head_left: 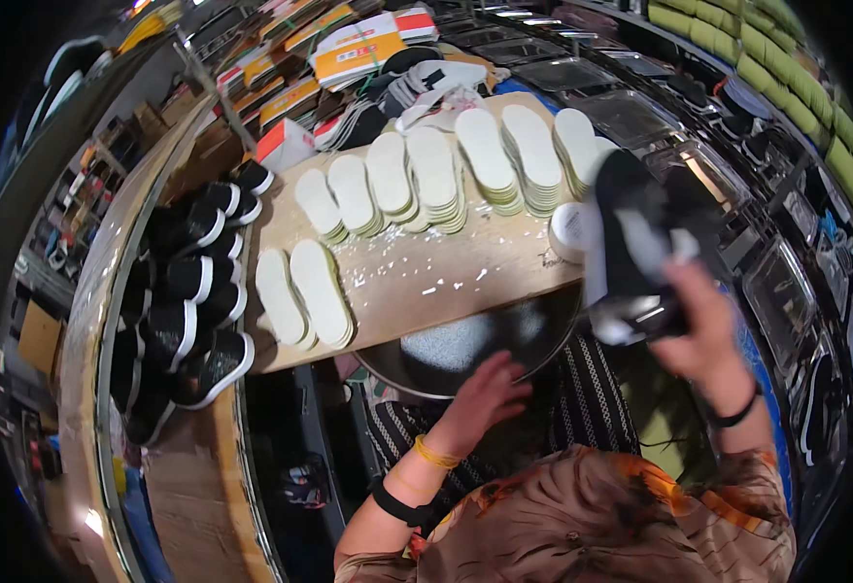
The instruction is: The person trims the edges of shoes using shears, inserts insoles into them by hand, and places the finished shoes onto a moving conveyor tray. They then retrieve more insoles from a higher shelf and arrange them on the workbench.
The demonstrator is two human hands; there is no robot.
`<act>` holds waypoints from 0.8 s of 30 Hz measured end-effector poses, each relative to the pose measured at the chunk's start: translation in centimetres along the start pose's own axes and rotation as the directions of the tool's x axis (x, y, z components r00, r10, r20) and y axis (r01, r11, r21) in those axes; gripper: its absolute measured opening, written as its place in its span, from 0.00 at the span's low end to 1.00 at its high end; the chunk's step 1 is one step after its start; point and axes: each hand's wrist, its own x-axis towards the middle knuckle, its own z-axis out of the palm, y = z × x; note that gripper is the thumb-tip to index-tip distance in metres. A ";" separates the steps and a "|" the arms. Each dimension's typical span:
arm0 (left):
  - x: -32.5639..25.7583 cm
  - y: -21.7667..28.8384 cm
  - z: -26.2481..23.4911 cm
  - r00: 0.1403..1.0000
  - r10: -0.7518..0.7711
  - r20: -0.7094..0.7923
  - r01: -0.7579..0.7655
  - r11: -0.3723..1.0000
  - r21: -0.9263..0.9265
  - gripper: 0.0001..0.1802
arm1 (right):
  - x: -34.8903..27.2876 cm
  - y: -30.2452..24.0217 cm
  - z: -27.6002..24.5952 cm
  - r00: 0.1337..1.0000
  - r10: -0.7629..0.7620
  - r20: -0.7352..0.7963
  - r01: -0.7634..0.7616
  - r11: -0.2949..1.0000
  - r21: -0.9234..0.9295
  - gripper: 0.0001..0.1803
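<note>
At the right, my right hand [697, 325] grips a black shoe [626, 209] with a white sole edge, blurred by motion. Whether a second shoe is in that grasp I cannot make out. My left hand [483, 400] hangs over the near rim of a dark round basin [426, 392], holding nothing, its fingers loosely stretched. Across the wooden board [402, 291] in front of me stand stacks of pale insoles [434, 170] in a row. Two shorter stacks of insoles [322, 291] lie at its near left. A round white lid or tub [569, 228] sits at the board's right end, beside the shoe.
Black shoes with white soles [198, 291] are heaped left of the board, by a long shelf edge [106, 321]. Cardboard boxes [358, 58] pile up behind. Racks of metal trays [631, 121] run along the right, with green padded rolls [786, 68] beyond.
</note>
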 end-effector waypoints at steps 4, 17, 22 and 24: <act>-0.2 -1.6 -3.3 0.947 0.294 -0.127 -0.320 0.886 -0.336 0.23 | 1.1 -9.7 8.7 0.723 -0.464 0.512 0.323 0.882 0.343 0.38; 0.2 0.9 -9.2 0.655 0.737 -0.169 0.066 0.167 0.984 0.20 | -2.1 -9.2 15.9 0.915 -0.093 0.392 -0.230 0.678 0.698 0.35; 4.3 1.0 -6.7 0.816 0.506 -0.280 0.321 0.007 0.947 0.26 | -1.9 -5.3 15.2 0.654 0.163 0.739 -0.750 0.014 0.661 0.27; 5.1 0.2 -7.8 0.777 0.571 -0.264 0.322 -0.001 0.947 0.22 | -2.6 -3.4 14.5 0.642 0.116 0.758 -0.755 -0.079 0.651 0.24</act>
